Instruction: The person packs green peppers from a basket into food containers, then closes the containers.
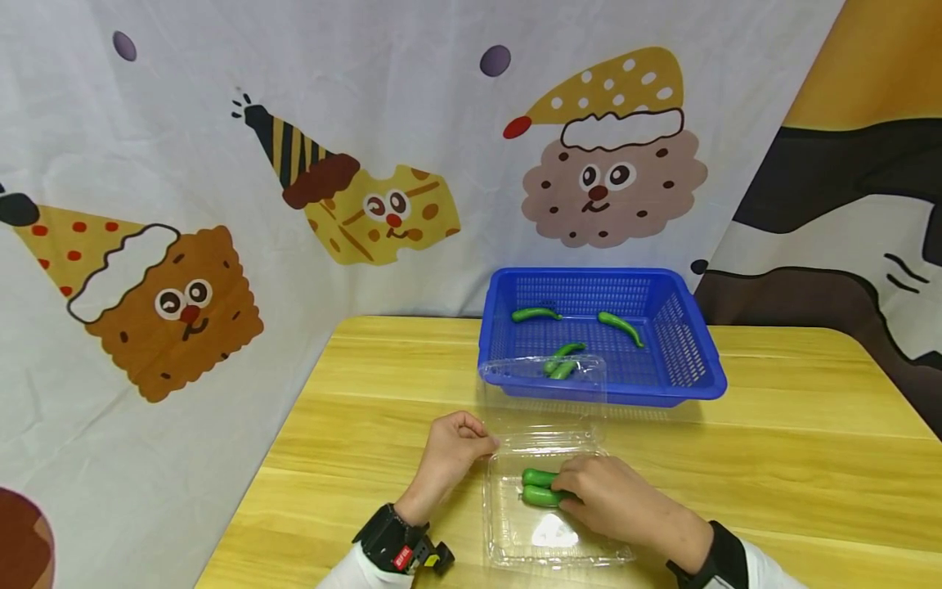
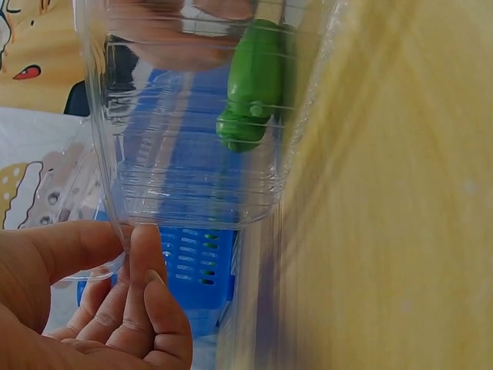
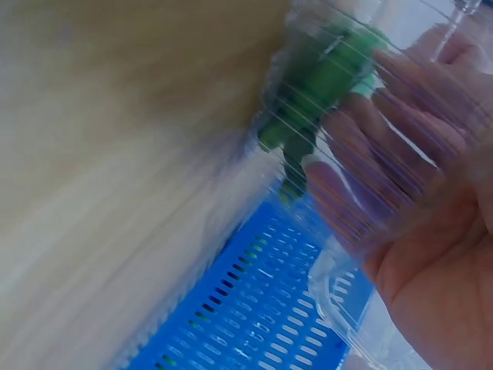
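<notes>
A clear plastic clamshell box [image 1: 515, 532] lies on the table with its lid [image 1: 545, 401] raised toward the basket. My left hand [image 1: 455, 450] pinches the box's rim near the hinge corner between thumb and fingers, seen closely in the left wrist view. Inside the box, two green peppers [image 1: 541, 496] lie side by side. Over their right ends, my right hand [image 1: 607, 499] has its thumb and fingers curled, covering that part. Through the box wall, the right wrist view shows the fingertips against the green peppers [image 3: 323, 81].
Behind the box stands a blue perforated basket [image 1: 695, 343] holding several more green peppers [image 1: 621, 329]. The raised lid overlaps its front rim in the head view. A wood-grain table [image 1: 795, 425] lies beneath, with a printed cloth [image 1: 412, 74] hanging behind it.
</notes>
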Tool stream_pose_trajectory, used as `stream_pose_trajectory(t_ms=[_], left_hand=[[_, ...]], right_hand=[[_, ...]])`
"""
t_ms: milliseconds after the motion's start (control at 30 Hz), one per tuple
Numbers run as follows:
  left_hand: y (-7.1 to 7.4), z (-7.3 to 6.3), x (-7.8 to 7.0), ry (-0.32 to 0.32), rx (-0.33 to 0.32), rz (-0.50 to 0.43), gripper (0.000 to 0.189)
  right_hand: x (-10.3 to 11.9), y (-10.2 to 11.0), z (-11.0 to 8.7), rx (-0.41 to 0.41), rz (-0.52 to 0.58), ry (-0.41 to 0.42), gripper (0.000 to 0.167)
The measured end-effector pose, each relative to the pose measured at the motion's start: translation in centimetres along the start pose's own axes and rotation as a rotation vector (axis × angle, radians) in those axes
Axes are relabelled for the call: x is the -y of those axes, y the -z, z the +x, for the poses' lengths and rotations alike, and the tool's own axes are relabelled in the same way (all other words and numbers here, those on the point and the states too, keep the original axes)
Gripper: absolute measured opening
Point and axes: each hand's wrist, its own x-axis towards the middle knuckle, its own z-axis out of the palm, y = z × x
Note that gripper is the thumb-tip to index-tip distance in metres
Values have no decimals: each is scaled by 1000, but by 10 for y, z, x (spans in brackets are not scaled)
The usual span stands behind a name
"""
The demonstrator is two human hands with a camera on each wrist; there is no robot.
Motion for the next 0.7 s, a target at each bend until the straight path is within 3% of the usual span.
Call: stream_pose_trajectory(t_ms=[433, 700], left_hand=[[0, -1, -1, 9, 3, 6, 19], [2, -1, -2, 26, -6, 8, 20]], right_hand=[[-1, 38, 9, -216, 19, 173, 15], [-10, 80, 20, -348, -63, 161, 14]])
